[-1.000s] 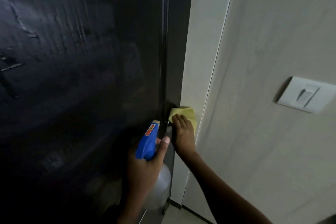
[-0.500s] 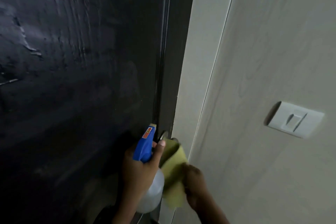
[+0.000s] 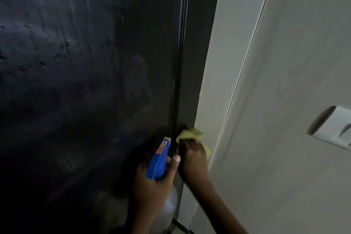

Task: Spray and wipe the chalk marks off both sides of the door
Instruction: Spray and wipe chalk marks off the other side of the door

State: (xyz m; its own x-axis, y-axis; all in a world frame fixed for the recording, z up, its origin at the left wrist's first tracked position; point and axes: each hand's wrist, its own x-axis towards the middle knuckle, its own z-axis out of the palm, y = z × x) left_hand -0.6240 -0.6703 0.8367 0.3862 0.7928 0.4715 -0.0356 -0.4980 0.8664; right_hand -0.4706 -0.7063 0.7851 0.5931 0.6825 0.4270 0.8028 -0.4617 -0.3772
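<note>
The dark door (image 3: 85,81) fills the left of the view, its face streaked and smeared. My left hand (image 3: 152,186) grips a spray bottle (image 3: 158,159) with a blue trigger head and a clear body, held upright close to the door's right edge. My right hand (image 3: 193,157) holds a yellow cloth (image 3: 190,134) against the door's narrow edge (image 3: 191,62), at about handle height. The cloth hides whatever sits under it.
A pale door frame (image 3: 224,62) runs beside the door's edge. A light wall (image 3: 294,100) stands to the right with a white light switch (image 3: 334,129) on it. A strip of floor shows at the bottom.
My right hand with the cloth dropped low beside the bottle half a second ago and has come back up to the door's edge. The left hand and bottle stayed roughly in place.
</note>
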